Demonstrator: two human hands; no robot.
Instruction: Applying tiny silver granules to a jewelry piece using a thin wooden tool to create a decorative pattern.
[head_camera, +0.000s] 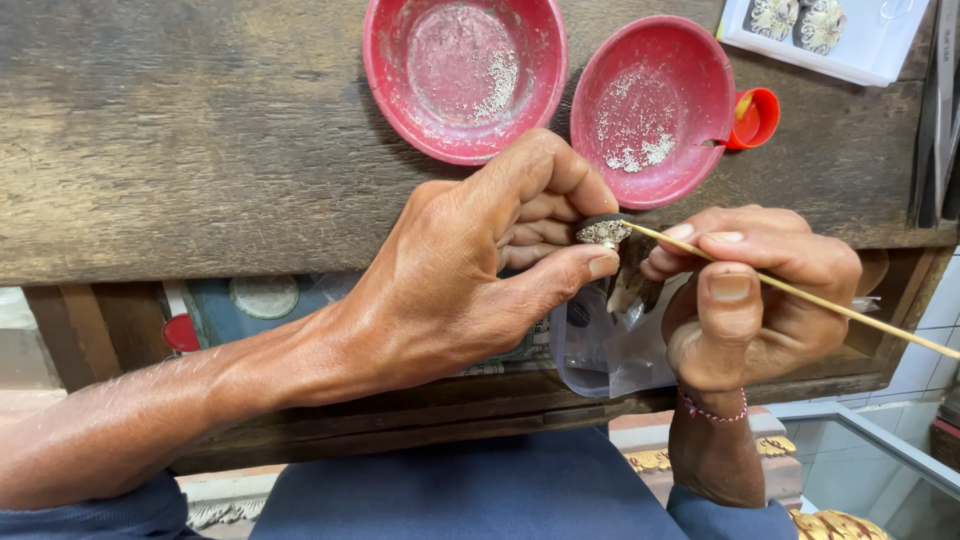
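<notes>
A small beaded piece (603, 232) is pinched between thumb and fingers of the left hand (480, 270), just over the front edge of the wooden desk (200, 140). A thin stick (800, 292) is gripped by the right hand (750, 290), tip touching the piece. Two red bowls (465, 75) with tiny beads sit at 12 o'clock, a white box (830, 30) at 2 o'clock.

The left hand (470, 270) pinches a small beaded ornament (603, 232) in its grip, while the right hand (755, 290) touches a thin stick (800, 292) to it. Two red bowls (465, 75) holding tiny beads sit on the worn wooden surface (200, 150).
</notes>
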